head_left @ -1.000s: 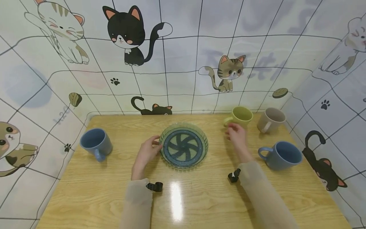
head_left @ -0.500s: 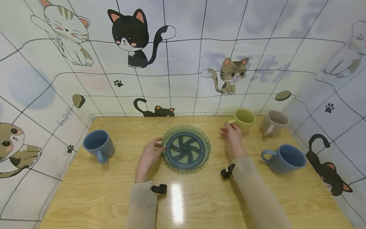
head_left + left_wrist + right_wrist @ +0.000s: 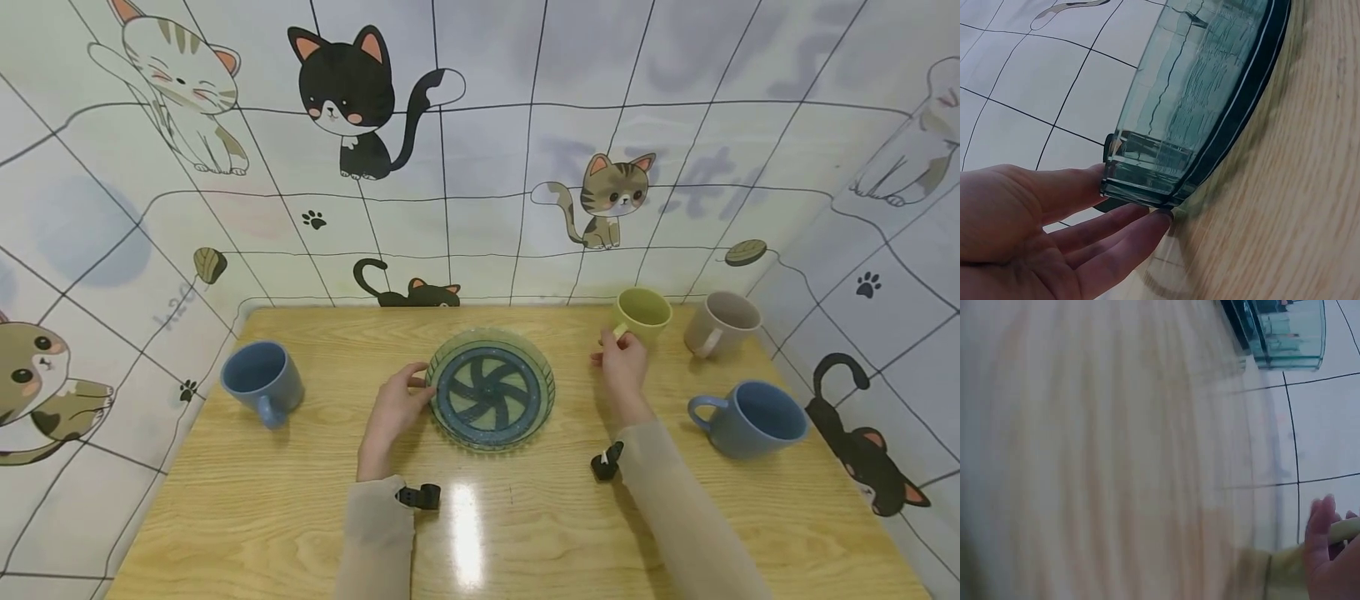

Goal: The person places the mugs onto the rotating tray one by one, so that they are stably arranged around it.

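Observation:
A round, greenish glass plate (image 3: pixel 489 390) with a blue swirl pattern lies on the table, its side wall seen close up in the left wrist view. My left hand (image 3: pixel 399 407) holds its left edge, with the thumb at the rim and fingers (image 3: pixel 1119 250) against the lower side. At the back right stands a yellow-green mug (image 3: pixel 645 310), upright. Its handle (image 3: pixel 619 331) points towards the front left, and my right hand (image 3: pixel 624 364) pinches it. Part of that handle shows between the fingers at the lower right of the right wrist view.
A grey-beige mug (image 3: pixel 722 323) stands just right of the yellow-green one. Nearer on the right is a blue mug (image 3: pixel 757 419), and another blue mug (image 3: pixel 261 377) stands at the left. A cat-print sheet (image 3: pixel 487 167) hangs behind the wooden table (image 3: pixel 262 508).
My right hand has taken the yellow-green mug's handle, which has turned from pointing left to pointing towards the front. My left hand stays at the plate, and the head view has shifted slightly.

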Demonstrator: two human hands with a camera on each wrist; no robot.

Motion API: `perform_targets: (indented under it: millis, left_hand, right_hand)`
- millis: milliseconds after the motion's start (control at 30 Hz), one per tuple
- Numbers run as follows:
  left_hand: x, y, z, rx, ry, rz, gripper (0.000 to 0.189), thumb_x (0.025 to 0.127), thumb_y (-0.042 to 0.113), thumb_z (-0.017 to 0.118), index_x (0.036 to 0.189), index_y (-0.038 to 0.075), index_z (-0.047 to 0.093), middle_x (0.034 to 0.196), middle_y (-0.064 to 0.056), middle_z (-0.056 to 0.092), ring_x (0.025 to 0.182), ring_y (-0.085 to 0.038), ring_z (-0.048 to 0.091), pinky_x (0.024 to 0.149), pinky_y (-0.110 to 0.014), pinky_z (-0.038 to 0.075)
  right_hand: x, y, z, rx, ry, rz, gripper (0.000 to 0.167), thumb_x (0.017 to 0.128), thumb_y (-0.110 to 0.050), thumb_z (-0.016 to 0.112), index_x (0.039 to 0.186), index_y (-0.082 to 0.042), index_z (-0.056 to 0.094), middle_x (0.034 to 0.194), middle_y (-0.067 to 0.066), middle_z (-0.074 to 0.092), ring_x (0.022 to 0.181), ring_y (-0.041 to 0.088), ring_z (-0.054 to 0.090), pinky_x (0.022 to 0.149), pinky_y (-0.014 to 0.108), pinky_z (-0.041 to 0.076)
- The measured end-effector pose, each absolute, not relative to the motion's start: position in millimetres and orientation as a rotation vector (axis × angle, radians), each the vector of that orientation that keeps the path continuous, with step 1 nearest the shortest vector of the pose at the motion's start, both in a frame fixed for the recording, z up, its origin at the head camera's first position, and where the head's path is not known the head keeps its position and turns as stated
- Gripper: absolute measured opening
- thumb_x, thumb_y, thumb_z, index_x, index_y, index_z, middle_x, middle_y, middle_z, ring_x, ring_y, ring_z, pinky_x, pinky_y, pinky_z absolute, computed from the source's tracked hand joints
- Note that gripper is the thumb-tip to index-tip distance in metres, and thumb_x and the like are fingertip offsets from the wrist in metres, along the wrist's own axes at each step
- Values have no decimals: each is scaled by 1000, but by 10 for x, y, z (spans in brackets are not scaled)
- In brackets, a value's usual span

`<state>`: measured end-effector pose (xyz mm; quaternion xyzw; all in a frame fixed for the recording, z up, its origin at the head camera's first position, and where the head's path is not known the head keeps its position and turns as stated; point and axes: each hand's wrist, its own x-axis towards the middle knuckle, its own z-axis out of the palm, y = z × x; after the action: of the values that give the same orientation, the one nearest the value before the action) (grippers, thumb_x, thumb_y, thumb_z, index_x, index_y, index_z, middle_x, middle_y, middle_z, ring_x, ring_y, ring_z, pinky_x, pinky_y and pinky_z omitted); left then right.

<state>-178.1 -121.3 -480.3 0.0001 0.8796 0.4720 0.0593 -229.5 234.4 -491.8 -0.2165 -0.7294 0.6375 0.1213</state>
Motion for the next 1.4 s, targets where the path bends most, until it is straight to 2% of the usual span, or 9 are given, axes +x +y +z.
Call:
perform_targets:
  millis: [200, 367, 500, 700, 833, 933, 1033, 1200, 1400]
  left_hand:
    - [-1780, -1193, -4800, 11, 2666, 1430, 49, 94, 10, 66, 140, 5, 51, 118, -22, 63, 103, -34, 64, 81, -43, 54]
    - [-1777, -1201, -4785, -7, 2675, 1421, 48, 94, 10, 66, 140, 5, 51, 118, -22, 64, 102, -33, 65, 80, -42, 54]
    - [-1776, -1202, -4782, -6, 2675, 1419, 48, 94, 10, 66, 140, 5, 51, 117, -22, 64, 102, -33, 65, 80, -42, 54]
    - [-1770, -1203, -4797, -13, 2685, 1416, 48, 94, 10, 66, 140, 4, 51, 117, -22, 64, 103, -34, 65, 83, -44, 53]
    - [-1776, -1195, -4814, -19, 2685, 1431, 47, 95, 10, 65, 140, 5, 52, 117, -22, 64, 104, -34, 64, 87, -46, 52]
    - [-1784, -1179, -4821, -12, 2690, 1429, 45, 96, 10, 62, 140, 5, 51, 119, -23, 63, 106, -35, 63, 87, -47, 52]
    - [-1789, -1161, -4825, -10, 2706, 1412, 44, 98, 10, 60, 141, 5, 50, 120, -22, 63, 107, -36, 63, 85, -46, 52]
    - [-1789, -1149, -4835, -5, 2725, 1409, 42, 99, 8, 57, 141, 4, 50, 120, -22, 62, 107, -37, 62, 83, -46, 53]
    - [-1798, -1144, -4843, 25, 2731, 1427, 42, 100, 7, 55, 141, 2, 49, 119, -23, 62, 108, -40, 61, 84, -48, 52]
  right_hand:
    - [-2135, 2644, -4854, -530, -2430, 1518, 44, 102, -32, 41, 106, 8, 60, 99, 23, 63, 66, 15, 67, 53, 23, 51]
    - [-2025, 2820, -4724, -460, -2555, 1464, 53, 102, -43, 42, 113, 5, 60, 106, 23, 64, 73, 16, 69, 49, 25, 44]
    - [-1958, 2881, -4666, -434, -2621, 1414, 55, 101, -49, 43, 113, 2, 61, 105, 21, 65, 82, 25, 70, 45, 29, 42]
    - [-1916, 2878, -4599, -279, -2621, 1290, 52, 102, -48, 44, 109, 0, 62, 81, 17, 70, 79, 34, 70, 47, 29, 43]
    - [-1916, 2824, -4503, -137, -2620, 1196, 49, 102, -46, 46, 109, -1, 63, 76, 14, 70, 71, 29, 71, 46, 29, 44]
    - [-1916, 2734, -4428, -10, -2615, 1173, 43, 103, -40, 47, 108, 0, 62, 81, 13, 69, 65, 20, 69, 46, 28, 44]
    - [-1930, 2603, -4392, 129, -2579, 1254, 35, 103, -31, 50, 107, 2, 62, 89, 16, 67, 64, 18, 68, 52, 25, 50]
    - [-1993, 2378, -4411, 271, -2514, 1479, 29, 103, -24, 53, 110, 3, 62, 95, 19, 66, 69, 26, 70, 58, 25, 55]
    - [-2041, 2141, -4354, 380, -2499, 1703, 22, 102, -11, 53, 112, 7, 61, 96, 21, 64, 73, 43, 68, 63, 27, 57]
